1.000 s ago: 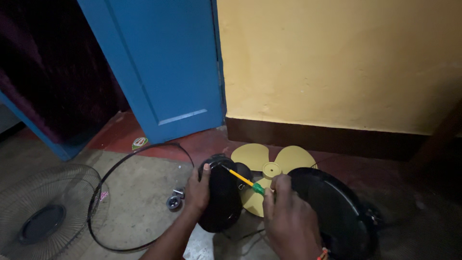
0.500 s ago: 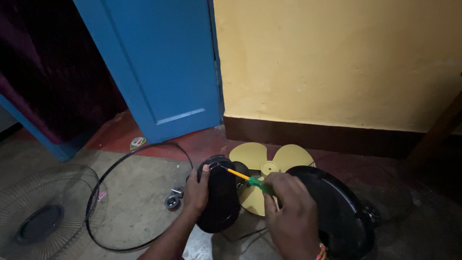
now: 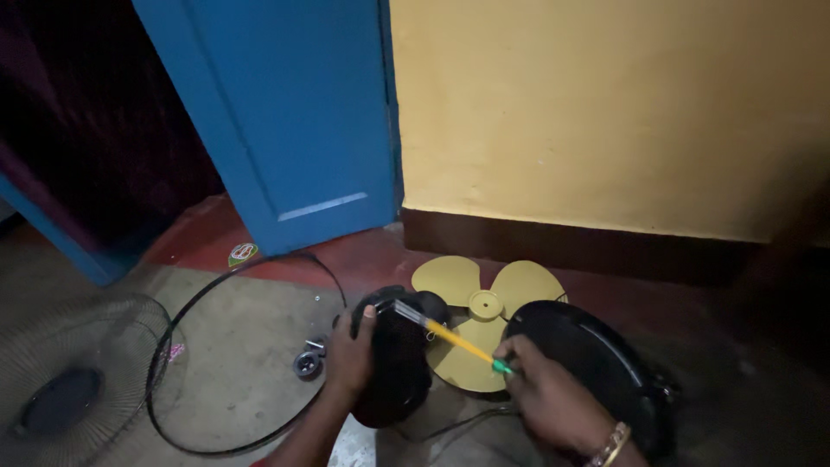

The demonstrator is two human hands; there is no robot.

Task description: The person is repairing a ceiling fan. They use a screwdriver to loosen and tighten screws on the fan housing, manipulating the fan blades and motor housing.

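The right hand [image 3: 553, 398] has slid back along the screwdriver [image 3: 450, 335], away from the black motor [image 3: 399, 363]. Before, it sat close to the tip. Now more of the yellow shaft shows, and the tip rests on the motor's top.

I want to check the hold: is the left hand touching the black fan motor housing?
Touching. The head view shows the left hand wrapped on the side of the black fan motor housing, fingers on its top edge.
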